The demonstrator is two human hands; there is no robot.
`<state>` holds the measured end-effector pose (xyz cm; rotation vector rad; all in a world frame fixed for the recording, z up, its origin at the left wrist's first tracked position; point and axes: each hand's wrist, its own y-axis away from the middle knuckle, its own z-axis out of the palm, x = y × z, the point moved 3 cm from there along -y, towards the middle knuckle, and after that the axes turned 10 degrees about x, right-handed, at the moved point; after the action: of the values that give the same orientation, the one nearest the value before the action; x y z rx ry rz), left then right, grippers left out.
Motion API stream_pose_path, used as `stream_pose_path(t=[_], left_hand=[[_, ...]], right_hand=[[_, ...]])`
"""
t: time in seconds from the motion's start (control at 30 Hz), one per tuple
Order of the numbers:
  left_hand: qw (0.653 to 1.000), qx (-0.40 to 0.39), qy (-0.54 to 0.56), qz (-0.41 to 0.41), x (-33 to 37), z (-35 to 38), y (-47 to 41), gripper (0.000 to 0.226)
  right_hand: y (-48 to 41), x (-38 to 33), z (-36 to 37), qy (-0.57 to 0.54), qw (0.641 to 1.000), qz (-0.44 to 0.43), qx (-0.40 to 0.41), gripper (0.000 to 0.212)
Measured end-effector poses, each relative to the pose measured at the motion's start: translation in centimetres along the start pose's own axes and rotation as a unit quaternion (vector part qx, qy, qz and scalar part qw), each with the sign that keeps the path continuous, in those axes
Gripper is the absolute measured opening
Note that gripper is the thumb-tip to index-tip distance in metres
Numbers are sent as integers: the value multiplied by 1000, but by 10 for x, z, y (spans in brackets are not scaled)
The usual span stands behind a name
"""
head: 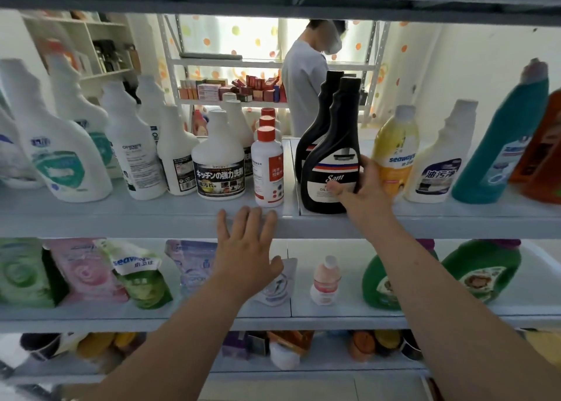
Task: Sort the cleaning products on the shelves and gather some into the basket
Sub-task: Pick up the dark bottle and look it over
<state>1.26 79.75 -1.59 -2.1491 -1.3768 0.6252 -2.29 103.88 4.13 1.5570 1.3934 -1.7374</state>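
A black bottle (332,154) with a striped white label stands on the middle shelf (121,215), a second black bottle close behind it. My right hand (364,188) wraps around the front bottle's lower right side, thumb across the label. My left hand (246,243) is spread flat with fingers apart, its fingertips at the shelf's front edge, just below a small white bottle with a red cap (267,164). It holds nothing. No basket is in view.
White spray bottles (66,145) crowd the shelf's left half; a yellow bottle (394,151), a white one (437,164) and a teal one (498,151) stand to the right. Refill pouches (88,270) and green jugs (482,267) fill the shelf below. A person (306,76) stands behind the rack.
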Motion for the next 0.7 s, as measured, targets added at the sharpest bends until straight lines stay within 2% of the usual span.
stream_pose_path(t=[0.33,0.5,0.6,0.7], left_hand=[[1000,16,-4,14,-1,12,1,100],[1000,-12,-11,24,-4,13,1,99],[999,-37,-12,23,-4,13,1,97],[998,-51,-13,22,-7,13,0,96]], right_hand=[[1,-4,11,97,994,-42,9,60],[11,-10,13,155,985,-62,37,63],[37,-1,11,254,960,-105,50,77],[77,14,-1,361,903,-229,50,58]])
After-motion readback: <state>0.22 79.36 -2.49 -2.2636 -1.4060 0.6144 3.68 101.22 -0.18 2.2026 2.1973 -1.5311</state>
